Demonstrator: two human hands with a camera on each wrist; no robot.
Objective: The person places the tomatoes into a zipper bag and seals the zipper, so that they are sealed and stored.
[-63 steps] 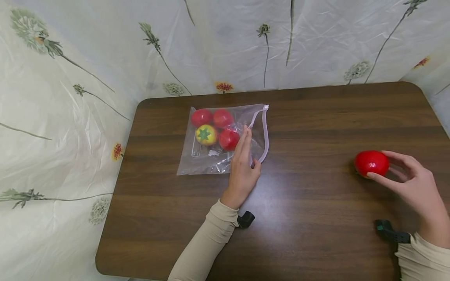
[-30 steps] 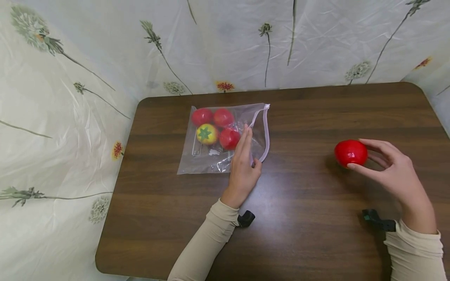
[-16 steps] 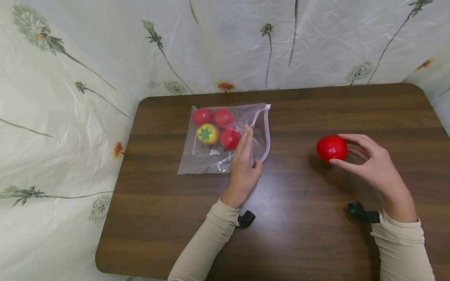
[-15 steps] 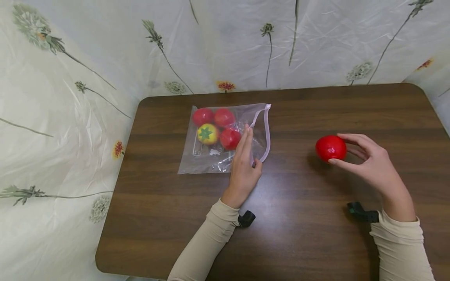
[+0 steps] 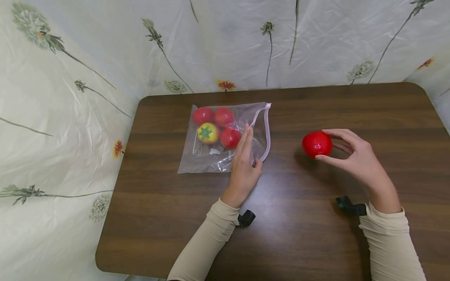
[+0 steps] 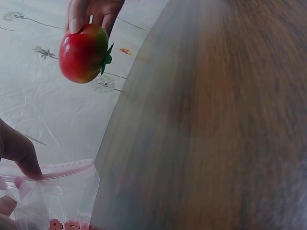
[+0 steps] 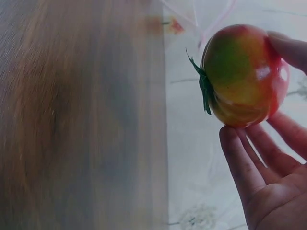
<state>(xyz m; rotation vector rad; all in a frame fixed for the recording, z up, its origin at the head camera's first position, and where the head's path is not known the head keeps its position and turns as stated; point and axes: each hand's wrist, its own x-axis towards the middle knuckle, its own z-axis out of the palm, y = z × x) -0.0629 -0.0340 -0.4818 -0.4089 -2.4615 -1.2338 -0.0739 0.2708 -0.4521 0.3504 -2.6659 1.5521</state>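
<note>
My right hand (image 5: 358, 160) holds a glossy red tomato (image 5: 317, 144) between thumb and fingers, above the table right of the bag. In the right wrist view this tomato (image 7: 242, 76) shows a yellow-green top and green leafy calyx. My left hand (image 5: 243, 168) lies on the clear zip bag (image 5: 190, 162), its fingers straight along one lip and its thumb at the other. The bag's mouth gapes towards the right. Several tomatoes lie inside, one yellow-topped tomato (image 5: 208, 133) with its green calyx up. The left wrist view shows a finger (image 6: 21, 151) against the zip edge.
The dark brown wooden table (image 5: 158, 218) carries the bag and lies under both hands. A pale flower-printed sheet (image 5: 232, 43) hangs behind it and along its left side. Black wrist cameras are strapped to both sleeves.
My right hand has moved left with the tomato, from the table's right part towards the bag's mouth. My left hand and the bag have stayed in place.
</note>
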